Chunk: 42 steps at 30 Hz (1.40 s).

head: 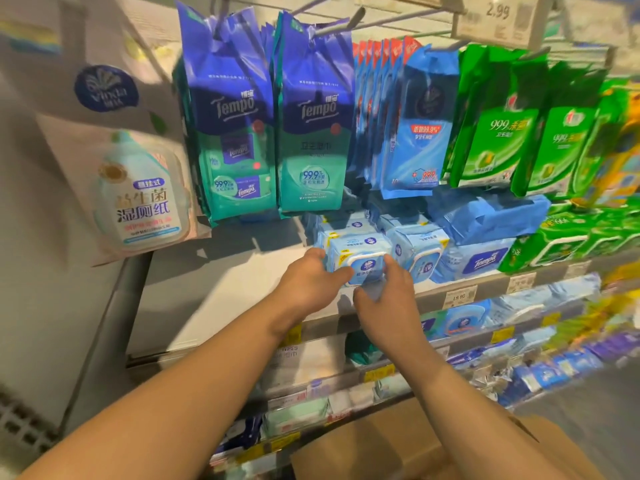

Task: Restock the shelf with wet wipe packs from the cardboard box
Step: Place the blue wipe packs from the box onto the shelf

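A light blue wet wipe pack [360, 261] with a white lid sits at the front of the grey shelf [221, 289]. My left hand [308, 282] grips its left end and my right hand [388, 299] grips its right end, thumb on the front. More packs of the same kind [419, 251] stand behind it and to its right. The brown cardboard box [374, 448] is below my arms at the bottom of the view; its inside is hidden.
Tall blue and green Tempo bags [311, 133] and blue and green sachets [498, 133] hang on hooks above the shelf. A Vinda sign [138, 188] hangs at the left. Green packs [568, 237] fill the shelf's right. Lower shelves [485, 341] hold more packs.
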Motion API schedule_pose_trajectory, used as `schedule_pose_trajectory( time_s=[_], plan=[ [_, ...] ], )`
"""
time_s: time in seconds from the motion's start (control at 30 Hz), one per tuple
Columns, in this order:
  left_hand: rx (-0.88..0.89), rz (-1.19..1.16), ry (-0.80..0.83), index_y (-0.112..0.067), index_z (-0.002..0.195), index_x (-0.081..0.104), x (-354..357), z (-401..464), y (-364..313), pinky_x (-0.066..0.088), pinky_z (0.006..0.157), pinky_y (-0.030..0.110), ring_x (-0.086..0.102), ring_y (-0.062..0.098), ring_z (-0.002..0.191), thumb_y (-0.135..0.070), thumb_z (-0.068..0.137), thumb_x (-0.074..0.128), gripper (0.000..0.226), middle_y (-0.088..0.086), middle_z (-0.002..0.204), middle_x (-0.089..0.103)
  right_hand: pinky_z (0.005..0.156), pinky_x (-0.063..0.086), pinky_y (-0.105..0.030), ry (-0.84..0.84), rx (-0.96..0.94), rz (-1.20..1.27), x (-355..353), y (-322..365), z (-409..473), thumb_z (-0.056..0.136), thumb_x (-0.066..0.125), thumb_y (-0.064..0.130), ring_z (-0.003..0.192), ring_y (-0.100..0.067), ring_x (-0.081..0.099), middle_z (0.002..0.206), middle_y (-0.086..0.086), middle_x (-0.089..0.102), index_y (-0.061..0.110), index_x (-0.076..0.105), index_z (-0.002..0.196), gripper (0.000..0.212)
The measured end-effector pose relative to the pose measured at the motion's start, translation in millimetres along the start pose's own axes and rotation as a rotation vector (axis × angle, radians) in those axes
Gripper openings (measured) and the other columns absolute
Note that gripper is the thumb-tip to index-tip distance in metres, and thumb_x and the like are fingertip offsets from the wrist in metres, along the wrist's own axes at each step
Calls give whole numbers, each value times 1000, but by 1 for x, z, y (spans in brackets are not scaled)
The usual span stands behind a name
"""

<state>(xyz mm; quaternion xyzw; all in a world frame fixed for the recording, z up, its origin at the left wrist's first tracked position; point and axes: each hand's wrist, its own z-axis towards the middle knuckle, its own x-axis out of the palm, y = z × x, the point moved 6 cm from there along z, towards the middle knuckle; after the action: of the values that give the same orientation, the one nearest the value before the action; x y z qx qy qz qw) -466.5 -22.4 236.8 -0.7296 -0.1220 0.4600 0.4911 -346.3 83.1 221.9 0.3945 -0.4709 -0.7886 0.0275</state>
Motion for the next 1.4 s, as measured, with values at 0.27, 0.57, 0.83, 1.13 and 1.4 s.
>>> schedule_pose_trajectory(
  time_s=[0.27, 0.57, 0.83, 1.13, 1.4],
  plan=[
    [111, 55, -81, -20, 151, 45, -19, -60, -19, 48, 105, 34, 62, 20, 126, -49, 96, 65, 66, 2, 149, 57, 115, 33, -31, 5, -85, -19, -36, 9, -39, 95, 64, 20, 137, -17, 42, 142, -2, 51, 20, 49, 147, 55],
    [201, -35, -99, -26, 146, 54, -4, -159, -31, 43, 110, 30, 58, 9, 126, -49, 92, 71, 61, -9, 142, 60, 112, 36, -29, 1, -154, -30, -95, 9, -107, 98, 61, 25, 130, -10, 47, 136, 8, 56, 31, 60, 138, 41],
    [195, -100, 35, -47, 126, 56, 60, -245, -11, 44, 110, 36, 53, 5, 129, -56, 89, 68, 40, -26, 131, 59, 109, 29, -18, 84, 5, 122, -142, -48, -198, 101, 60, 34, 135, 3, 37, 144, 16, 44, 39, 49, 149, 50],
    [73, -24, 130, -43, 149, 45, 133, -320, 49, 38, 111, 29, 45, -3, 133, -78, 78, 64, 81, -26, 146, 50, 113, 32, -26, 145, 196, 224, -157, -121, -283, 99, 61, 42, 139, -1, 38, 150, 15, 45, 44, 44, 149, 53],
    [-107, -109, 225, -35, 153, 43, 165, -340, 110, 43, 104, 31, 53, 9, 130, -78, 80, 59, 86, -16, 148, 52, 113, 44, -43, 231, 347, 287, -134, -164, -328, 99, 60, 45, 134, 1, 44, 149, 21, 45, 57, 44, 144, 49]
  ],
)
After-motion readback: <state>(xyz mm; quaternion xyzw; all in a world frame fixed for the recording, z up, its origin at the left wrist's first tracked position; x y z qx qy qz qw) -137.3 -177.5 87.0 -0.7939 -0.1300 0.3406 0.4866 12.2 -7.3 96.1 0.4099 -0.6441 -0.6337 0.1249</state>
